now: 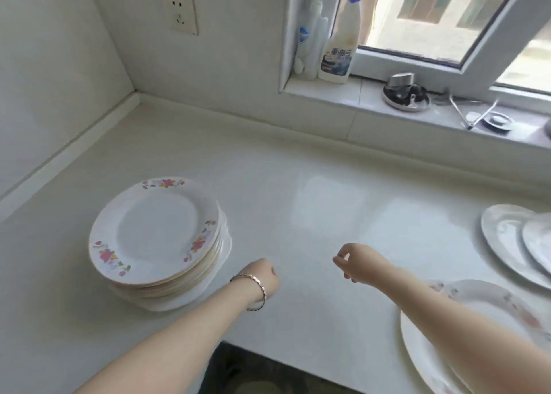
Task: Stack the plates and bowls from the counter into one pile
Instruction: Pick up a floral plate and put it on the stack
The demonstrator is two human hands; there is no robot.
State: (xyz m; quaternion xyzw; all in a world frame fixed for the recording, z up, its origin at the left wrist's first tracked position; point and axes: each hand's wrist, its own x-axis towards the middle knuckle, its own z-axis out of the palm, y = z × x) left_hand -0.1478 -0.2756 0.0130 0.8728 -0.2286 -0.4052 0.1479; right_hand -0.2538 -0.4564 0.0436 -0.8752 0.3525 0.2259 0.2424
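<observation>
A pile of white plates [158,238] with flower-patterned rims stands on the left of the white counter [313,215]. My left hand [264,277], a bracelet on its wrist, is curled into a fist just right of the pile and holds nothing. My right hand [356,261] hovers over the counter's middle with fingers bent and thumb near forefinger, nothing in it. A floral plate [477,301] lies at the lower right under my right forearm. Two overlapping pale plates [507,238] lie at the right edge.
The windowsill holds a spray bottle [340,45], a pump bottle [310,39], a round metal dish [405,95] and small utensils [477,113]. A wall socket [179,10] sits above the counter's back left corner. The counter's front edge runs near my forearms.
</observation>
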